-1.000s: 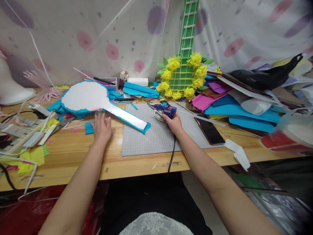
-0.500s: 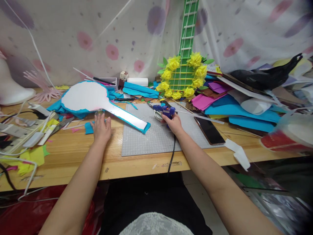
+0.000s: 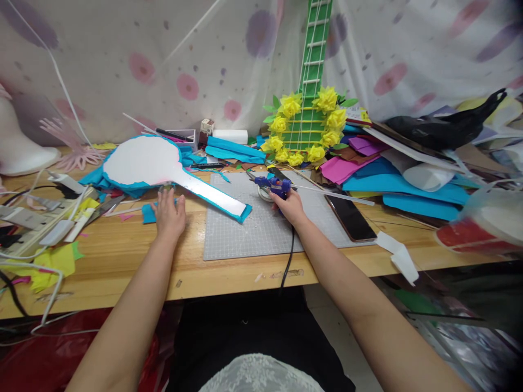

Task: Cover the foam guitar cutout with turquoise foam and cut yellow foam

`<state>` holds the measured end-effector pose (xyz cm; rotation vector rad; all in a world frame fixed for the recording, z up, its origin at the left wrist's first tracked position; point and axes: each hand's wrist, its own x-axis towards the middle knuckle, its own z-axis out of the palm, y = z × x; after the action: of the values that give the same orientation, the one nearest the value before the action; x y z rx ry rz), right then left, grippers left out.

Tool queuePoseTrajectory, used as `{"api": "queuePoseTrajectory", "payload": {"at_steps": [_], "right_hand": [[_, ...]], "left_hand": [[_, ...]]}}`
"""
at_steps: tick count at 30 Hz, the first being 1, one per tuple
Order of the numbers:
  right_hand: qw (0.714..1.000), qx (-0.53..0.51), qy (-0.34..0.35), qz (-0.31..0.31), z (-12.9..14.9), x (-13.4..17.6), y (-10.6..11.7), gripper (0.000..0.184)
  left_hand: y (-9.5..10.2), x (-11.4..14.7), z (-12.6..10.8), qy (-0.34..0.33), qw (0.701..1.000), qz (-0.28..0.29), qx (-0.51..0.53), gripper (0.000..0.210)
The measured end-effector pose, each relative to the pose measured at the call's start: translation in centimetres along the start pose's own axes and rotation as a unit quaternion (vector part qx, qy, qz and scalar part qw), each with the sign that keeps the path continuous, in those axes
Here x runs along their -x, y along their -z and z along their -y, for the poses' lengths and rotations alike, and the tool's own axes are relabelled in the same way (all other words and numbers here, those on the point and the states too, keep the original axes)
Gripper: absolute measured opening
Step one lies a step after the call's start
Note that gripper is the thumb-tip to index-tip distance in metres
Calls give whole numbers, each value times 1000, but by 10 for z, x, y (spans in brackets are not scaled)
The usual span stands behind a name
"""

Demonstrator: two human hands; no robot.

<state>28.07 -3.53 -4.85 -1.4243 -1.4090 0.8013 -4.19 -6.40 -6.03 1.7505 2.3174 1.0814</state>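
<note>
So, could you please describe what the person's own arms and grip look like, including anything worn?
The left arm and right arm are bare as far as they show, with no sleeves in view. The left grip and right grip are ungloved human hands; no ring, bracelet or watch can be made out.

Green stringed craft piece (image 3: 312,71): neck top cut off by upper edge. Blue glue gun (image 3: 278,186): grip hidden in right hand (image 3: 290,204); label too small to read. Small item (image 3: 166,187) at fingertips of left hand (image 3: 169,215): partly covered, unidentifiable. Black cord (image 3: 288,262): lower end lost past front edge of counter (image 3: 122,256). White form (image 3: 22,136): cut off by left edge. Red-and-white container (image 3: 468,234), right: blurred.
</note>
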Motion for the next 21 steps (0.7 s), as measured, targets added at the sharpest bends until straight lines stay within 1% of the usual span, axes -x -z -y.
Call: {"api": "queuePoseTrajectory", "payload": {"at_steps": [4, 7, 16, 21], "right_hand": [[1000, -6, 4, -1, -3, -1, -1, 31], [1000, -5, 4, 3, -3, -1, -1, 34], [1000, 2, 7, 15, -2, -1, 0, 34], [1000, -12, 19, 18, -5, -2, -1, 46]], "left_hand": [[1, 1, -1, -16, 1000, -21, 10, 53], [2, 2, -1, -20, 999, -35, 19, 56], [5, 2, -4, -29, 998, -52, 25, 58], [10, 3, -7, -31, 997, -74, 17, 65]]}}
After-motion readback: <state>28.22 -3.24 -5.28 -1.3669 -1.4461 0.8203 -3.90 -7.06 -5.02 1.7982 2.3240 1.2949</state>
